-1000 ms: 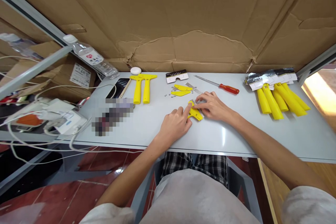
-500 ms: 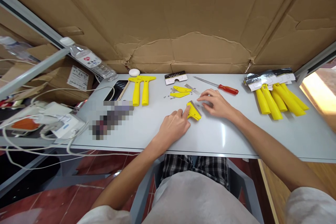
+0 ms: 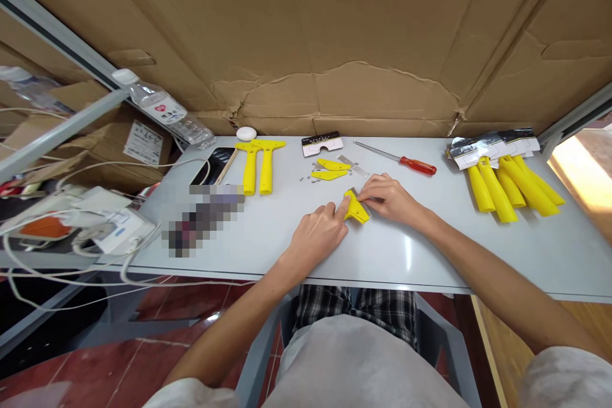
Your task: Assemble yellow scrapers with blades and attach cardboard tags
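yellow scraper [image 3: 356,209] in curled left grip [image 3: 318,233], right grip [image 3: 389,198] at its edge, grasp unclear, room rightward

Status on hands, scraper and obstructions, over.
Left hand on yellow scraper. Right hand at its metal edge. Red-handled screwdriver beyond, clear of both hands.

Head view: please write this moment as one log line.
left hand: on yellow scraper | right hand: at its edge | screwdriver: lying untouched

Brown cardboard [image 3: 382,25] walls off the back, bright light [image 3: 590,166] glares far right, red floor tiles [image 3: 115,357] gleam below the pale table [image 3: 459,236]!
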The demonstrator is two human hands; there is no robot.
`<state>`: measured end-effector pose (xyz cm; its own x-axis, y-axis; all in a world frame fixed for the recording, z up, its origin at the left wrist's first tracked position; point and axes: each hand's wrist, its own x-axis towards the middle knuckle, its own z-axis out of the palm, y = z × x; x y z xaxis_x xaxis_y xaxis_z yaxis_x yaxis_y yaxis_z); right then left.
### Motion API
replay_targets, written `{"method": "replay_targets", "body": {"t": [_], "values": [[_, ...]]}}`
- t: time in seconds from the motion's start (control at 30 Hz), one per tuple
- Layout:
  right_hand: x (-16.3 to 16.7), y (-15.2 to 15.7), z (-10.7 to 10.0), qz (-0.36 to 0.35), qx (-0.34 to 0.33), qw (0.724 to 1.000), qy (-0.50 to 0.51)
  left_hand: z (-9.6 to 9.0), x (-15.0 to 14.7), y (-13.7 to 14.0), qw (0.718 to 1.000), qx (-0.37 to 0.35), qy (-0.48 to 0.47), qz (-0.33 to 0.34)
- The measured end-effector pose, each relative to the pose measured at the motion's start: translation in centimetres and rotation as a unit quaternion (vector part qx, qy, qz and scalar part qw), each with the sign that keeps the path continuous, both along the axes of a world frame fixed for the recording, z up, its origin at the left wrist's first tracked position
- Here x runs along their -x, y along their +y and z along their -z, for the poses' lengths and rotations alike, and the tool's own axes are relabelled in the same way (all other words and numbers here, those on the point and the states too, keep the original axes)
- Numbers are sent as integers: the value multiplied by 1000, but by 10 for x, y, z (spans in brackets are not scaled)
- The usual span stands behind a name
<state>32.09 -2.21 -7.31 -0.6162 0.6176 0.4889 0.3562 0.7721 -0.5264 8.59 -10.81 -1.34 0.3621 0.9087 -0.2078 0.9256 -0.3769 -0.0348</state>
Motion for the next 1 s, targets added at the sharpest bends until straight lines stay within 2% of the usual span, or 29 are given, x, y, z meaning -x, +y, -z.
{"method": "replay_targets", "body": {"t": [0.3, 0.53, 0.63, 0.7, 0.8, 0.87, 0.93, 1.0], "values": [[0, -3, 4, -7, 21, 1000, 16, 0, 2, 0, 1000, -3, -5, 10], [1, -6, -13, 20, 16, 999, -39, -2, 1, 3, 1000, 10, 2, 11], [-6, -1, -19, 48, 8, 998, -49, -3, 10, 11, 999, 12, -34, 5], [-10, 2, -19, 67, 8, 996, -66, -3, 20, 20, 994, 1, -108, 13], [-10, 3, -15, 88, 13, 990, -107, -4, 34, 38, 966, -13, -259, 21], [-5, 1, -12, 95, 17, 988, -123, -5, 39, 49, 941, -12, -337, -7], [0, -2, -11, 98, 21, 986, -134, -7, 39, 57, 906, 35, -418, -45], [2, -2, -11, 100, 25, 984, -145, -7, 35, 64, 843, 135, -515, -75]]}}
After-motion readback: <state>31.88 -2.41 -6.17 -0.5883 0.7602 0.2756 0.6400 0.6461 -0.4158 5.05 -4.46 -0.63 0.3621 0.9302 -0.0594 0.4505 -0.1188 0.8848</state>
